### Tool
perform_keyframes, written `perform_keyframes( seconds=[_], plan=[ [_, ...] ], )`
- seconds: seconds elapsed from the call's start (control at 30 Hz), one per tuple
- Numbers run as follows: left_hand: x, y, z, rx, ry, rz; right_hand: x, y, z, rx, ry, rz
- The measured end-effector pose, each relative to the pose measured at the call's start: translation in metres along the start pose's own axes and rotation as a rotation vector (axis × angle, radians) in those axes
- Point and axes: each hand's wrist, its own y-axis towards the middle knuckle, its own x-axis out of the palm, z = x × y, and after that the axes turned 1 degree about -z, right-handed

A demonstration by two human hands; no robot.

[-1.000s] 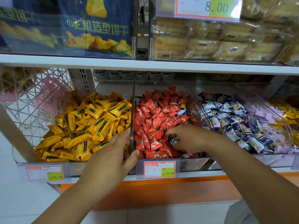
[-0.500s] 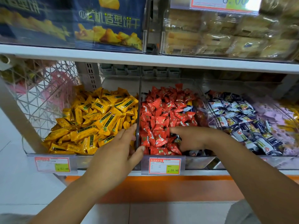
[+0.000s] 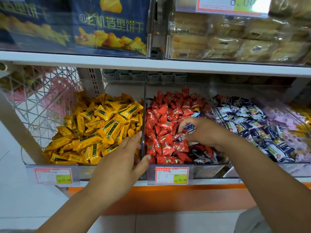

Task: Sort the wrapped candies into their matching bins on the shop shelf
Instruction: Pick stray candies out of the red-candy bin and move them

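One blue-wrapped candy [image 3: 189, 128] — in the right hand [image 3: 204, 134], above the red candies [image 3: 161, 115]

A blue biscuit box [image 3: 109, 26] printed with yellow snacks stands top left behind a clear panel. To its right, wrapped pastries [image 3: 227, 41] are stacked in a clear case, below a top tag [image 3: 232, 4] reading 8.00. Lower down hang two red-framed tags: the left tag [image 3: 53, 175], blurred, and the middle tag [image 3: 171, 175], reading 24.90. An orange strip [image 3: 168, 197] runs beneath them. A white wire lattice [image 3: 42, 101] stands far left above pale floor tiles [image 3: 25, 199].
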Motion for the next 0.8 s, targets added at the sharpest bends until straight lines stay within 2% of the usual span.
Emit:
perform_keyframes(
  seconds=[0.23,0.33,0.47,0.7,0.8],
  plan=[
    [0.0,0.0,0.002,-0.001,0.009,0.0,-0.01,-0.002,-0.026,-0.207,0.393,0.227],
    [0.0,-0.001,0.002,0.004,0.02,0.006,0.006,0.006,-0.034,-0.261,0.488,0.149],
    [-0.001,-0.001,0.001,0.008,0.023,0.005,0.007,0.011,-0.028,-0.183,0.595,0.086],
    [-0.001,0.0,0.001,0.009,0.022,0.002,-0.009,0.005,-0.01,-0.176,0.469,0.067],
    [-0.001,0.0,0.002,0.004,0.019,-0.003,-0.01,0.001,-0.008,-0.218,0.324,0.167]
  ],
)
